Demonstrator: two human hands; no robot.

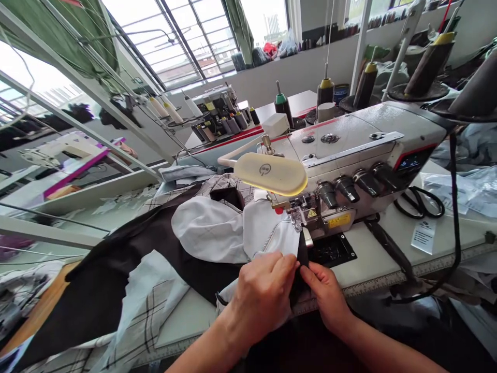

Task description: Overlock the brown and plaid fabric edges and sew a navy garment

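Observation:
My left hand (267, 285) is closed on the edge of a garment, where pale grey pocket cloth (217, 228) meets dark fabric. Just to its right, my right hand (324, 290) pinches the dark fabric (301, 280) between thumb and fingers. Both hands are near the front edge of the table, close together. The cloth runs up from them to the presser foot (297, 220) of an overlock sewing machine (349, 150). A zigzag line of stitching shows on the pale cloth. The rest of the dark garment piece (104, 259) spreads to the left, with plaid cloth (151, 305) over it.
An oval lamp (271, 173) hangs over the needle area. Black scissors (419, 202) and a white label (423, 235) lie right of the machine. Thread cones (365, 85) stand behind, and a second machine (217, 109) is further back. A measuring tape (388, 285) lines the table's front edge.

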